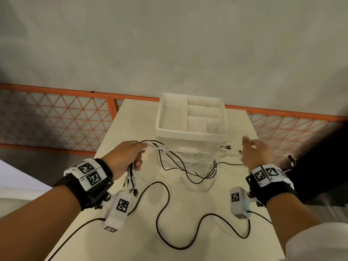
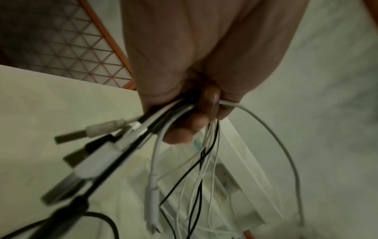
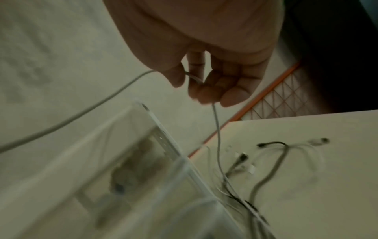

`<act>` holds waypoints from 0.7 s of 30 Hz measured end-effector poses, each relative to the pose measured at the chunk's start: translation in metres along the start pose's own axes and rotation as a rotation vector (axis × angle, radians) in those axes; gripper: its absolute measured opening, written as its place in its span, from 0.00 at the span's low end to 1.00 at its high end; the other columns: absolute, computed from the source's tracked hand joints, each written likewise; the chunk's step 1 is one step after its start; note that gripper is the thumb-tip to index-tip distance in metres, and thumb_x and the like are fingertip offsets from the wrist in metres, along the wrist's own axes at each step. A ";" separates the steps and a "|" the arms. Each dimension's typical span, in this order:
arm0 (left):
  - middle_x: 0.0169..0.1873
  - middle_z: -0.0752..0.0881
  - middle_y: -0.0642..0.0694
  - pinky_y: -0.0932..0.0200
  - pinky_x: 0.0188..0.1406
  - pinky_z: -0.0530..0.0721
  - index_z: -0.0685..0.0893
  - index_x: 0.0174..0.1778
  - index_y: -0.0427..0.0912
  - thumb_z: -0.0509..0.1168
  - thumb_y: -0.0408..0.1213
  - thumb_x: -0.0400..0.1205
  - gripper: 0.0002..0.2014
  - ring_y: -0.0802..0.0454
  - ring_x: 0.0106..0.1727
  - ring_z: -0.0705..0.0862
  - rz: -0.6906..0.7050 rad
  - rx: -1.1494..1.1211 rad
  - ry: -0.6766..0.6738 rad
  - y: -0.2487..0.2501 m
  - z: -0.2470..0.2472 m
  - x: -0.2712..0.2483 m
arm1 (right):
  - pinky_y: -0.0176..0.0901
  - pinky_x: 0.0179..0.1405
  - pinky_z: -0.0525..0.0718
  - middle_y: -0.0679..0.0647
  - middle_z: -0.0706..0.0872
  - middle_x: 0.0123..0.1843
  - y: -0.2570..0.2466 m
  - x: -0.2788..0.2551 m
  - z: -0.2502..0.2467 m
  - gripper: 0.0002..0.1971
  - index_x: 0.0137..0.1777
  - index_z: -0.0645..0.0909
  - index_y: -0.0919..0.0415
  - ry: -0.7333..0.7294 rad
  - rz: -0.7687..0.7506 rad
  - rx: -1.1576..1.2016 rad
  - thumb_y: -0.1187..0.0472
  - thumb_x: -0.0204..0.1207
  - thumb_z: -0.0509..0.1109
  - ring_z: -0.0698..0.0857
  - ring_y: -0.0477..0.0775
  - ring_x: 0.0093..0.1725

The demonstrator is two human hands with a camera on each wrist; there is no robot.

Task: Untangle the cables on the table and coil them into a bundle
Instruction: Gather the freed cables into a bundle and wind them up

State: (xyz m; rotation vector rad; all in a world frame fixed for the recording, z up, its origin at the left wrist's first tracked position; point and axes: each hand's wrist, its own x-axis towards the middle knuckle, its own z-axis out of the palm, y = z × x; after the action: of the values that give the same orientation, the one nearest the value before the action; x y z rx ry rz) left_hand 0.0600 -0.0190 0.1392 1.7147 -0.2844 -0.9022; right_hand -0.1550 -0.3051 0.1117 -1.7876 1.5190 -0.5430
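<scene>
My left hand [image 1: 130,157] grips a bunch of black and white cables [image 1: 180,162] above the table's left middle. Their USB plug ends [image 2: 81,155] hang down from my fist [image 2: 184,103]. The cables sag in loops to the right, in front of the box. My right hand [image 1: 254,153], raised at the right, pinches one white cable [image 3: 216,129] between thumb and curled fingers [image 3: 214,90]. That cable arcs across to my left hand. Loose connector ends [image 3: 274,155] lie on the table below my right hand.
A white divided organiser box [image 1: 192,119] stands at the back middle of the white table [image 1: 188,232]. A long black cable [image 1: 163,210] snakes over the near tabletop between the wrist cameras. An orange lattice fence [image 1: 56,117] runs behind the table.
</scene>
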 end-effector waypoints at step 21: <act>0.22 0.61 0.48 0.63 0.21 0.56 0.74 0.33 0.38 0.66 0.59 0.79 0.26 0.52 0.22 0.55 0.019 0.165 0.171 -0.025 0.005 0.006 | 0.65 0.57 0.89 0.43 0.89 0.53 -0.071 -0.008 -0.034 0.05 0.47 0.80 0.37 -0.078 -0.466 0.332 0.42 0.73 0.70 0.90 0.60 0.55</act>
State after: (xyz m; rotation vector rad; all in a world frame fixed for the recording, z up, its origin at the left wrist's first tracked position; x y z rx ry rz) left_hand 0.0549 -0.0175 0.1140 1.9260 -0.2657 -0.7289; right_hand -0.1333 -0.3025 0.1879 -1.8673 0.8907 -0.8825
